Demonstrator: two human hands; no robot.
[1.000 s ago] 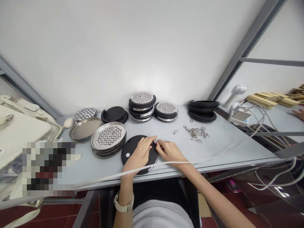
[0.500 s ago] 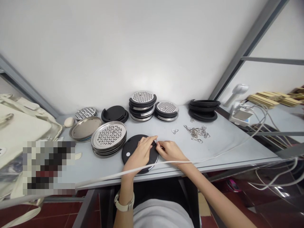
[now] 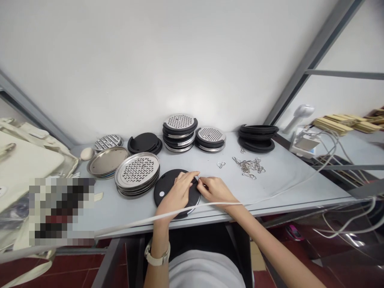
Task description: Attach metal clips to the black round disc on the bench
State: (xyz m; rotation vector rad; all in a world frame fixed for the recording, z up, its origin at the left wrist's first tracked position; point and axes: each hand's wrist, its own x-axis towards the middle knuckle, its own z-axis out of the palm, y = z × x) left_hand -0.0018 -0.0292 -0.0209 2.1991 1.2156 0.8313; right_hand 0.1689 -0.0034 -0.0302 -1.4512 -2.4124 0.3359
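Note:
A round black disc (image 3: 168, 182) with a white dot lies near the table's front edge, a strip of metal rim showing at its lower right. My left hand (image 3: 180, 191) lies across the disc, its fingers bent together and gripping toward the right edge. At that edge my right hand (image 3: 214, 190) pinches a small metal clip, mostly hidden by the fingertips. Both sets of fingertips nearly meet there. Similar wire clips (image 3: 250, 166) form a loose pile to the right, with a single clip (image 3: 221, 164) nearer my right hand.
Left of the disc stands a stack of perforated metal grater plates (image 3: 138, 171), beside plain metal plates (image 3: 108, 160). Black discs (image 3: 144, 142), assembled graters (image 3: 180, 122) and black rings (image 3: 258, 146) line the wall. A white cable (image 3: 270, 198) crosses in front of my wrists.
Both hands stay at the disc's right edge, with hardly any visible movement. The view has shifted very slightly.

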